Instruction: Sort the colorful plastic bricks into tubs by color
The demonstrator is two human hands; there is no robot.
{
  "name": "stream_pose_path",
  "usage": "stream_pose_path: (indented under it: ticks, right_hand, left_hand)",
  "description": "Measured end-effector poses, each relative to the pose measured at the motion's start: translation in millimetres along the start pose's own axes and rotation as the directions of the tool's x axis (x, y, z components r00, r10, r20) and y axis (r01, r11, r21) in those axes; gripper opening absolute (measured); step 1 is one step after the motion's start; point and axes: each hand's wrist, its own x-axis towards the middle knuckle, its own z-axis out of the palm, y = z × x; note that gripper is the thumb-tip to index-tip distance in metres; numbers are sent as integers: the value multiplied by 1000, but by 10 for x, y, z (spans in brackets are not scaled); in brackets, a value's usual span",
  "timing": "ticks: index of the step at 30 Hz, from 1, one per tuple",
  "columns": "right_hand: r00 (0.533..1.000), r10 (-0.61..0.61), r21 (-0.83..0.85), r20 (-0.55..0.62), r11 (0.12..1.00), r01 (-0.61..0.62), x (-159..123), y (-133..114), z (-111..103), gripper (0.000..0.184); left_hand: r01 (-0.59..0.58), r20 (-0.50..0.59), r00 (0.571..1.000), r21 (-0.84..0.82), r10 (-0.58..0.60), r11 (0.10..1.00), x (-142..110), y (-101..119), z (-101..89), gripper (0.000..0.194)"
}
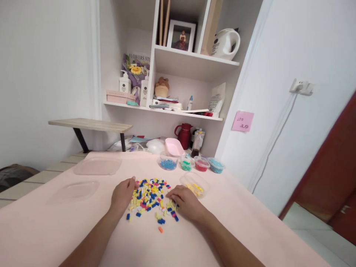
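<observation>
The person's two hands are apart from each other, one on each side of a loose pile of small toy bricks (pixel 150 195) on a pink-covered table (pixel 130 246). The left hand (pixel 121 194) is at the pile's left edge, fingers bent inward, the thumb side toward the bricks. The right hand (pixel 187 200) is palm down at the right edge, fingers curled over the outermost bricks. Whether either hand grips a brick cannot be told.

The pile is mixed: dark blue, yellow, pale yellow, white, pink-red and a few orange. One orange brick (pixel 160 230) lies separately at the near side.

Just beyond the right hand is a clear oval container (pixel 187 178) with yellow pieces in it. Farther back, four containers stand in a row: a clear one (pixel 160 163) with blue pieces, one (pixel 182 164) with green, a tub (pixel 201 169) with red and a tub (pixel 217 171) with light blue. On the left of the table lie two clear plastic items, a shallow rectangular one (pixel 97 165) and a flat rounded one (pixel 75 191).

At the table's far edge stand a pink basin (pixel 174 147), a dark red jug (pixel 184 136) and a bottle (pixel 197 141) with dark contents. Behind rises a white shelf unit (pixel 194 56) bearing a framed picture (pixel 182 36), a white handled container (pixel 226 43) and pump bottles (pixel 125 83). A pink note (pixel 243 121) is on the right wall; farther right, a plug sits in a socket (pixel 301 87).
</observation>
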Motion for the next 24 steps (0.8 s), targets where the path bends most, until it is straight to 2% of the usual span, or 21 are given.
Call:
stream_pose_path:
  ticks: [4,7,13,24]
  right_hand:
    - [999,21,81,-40,997,-18,9,-58,9,32]
    - [999,-25,33,-40,999,26,37,-92,29,33]
    - [990,-129,-89,53,987,133,68,-98,90,35]
    - [996,-84,39,-4,996,84,19,-90,42,30]
  left_hand:
    - [0,-4,1000,-6,-1,1000,13,-21,16,43]
    - [6,0,1000,-12,-6,1000,26,-48,32,42]
    - [0,-3,1000,-14,0,1000,18,-66,40,44]
    - [-8,2,1000,-3,8,1000,35,-75,44,44]
